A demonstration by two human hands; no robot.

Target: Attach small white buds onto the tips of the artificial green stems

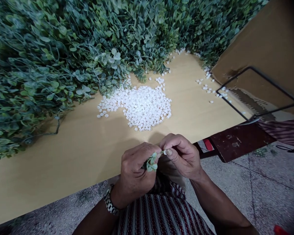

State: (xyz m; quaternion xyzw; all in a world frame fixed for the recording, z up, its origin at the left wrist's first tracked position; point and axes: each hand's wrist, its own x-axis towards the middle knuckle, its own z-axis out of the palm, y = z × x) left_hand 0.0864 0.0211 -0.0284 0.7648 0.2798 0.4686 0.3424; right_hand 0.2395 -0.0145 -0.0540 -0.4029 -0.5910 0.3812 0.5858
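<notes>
My left hand is closed around a small artificial leaf sprig, whose pale green leaves poke out between thumb and fingers. Pinched between the thumb and forefinger of my right hand is a tiny white plastic piece, at the tip of the sprig's stem. Whether the piece sits on the stem or only touches it, I cannot tell. Just beyond my hands, a pile of small white plastic pieces lies on the tan tabletop.
Heaped artificial greenery covers the back and left of the table. At the right stand a torn cardboard sheet and a black wire frame, with loose white pieces near them. A dark red stool or bench is beyond the table's edge.
</notes>
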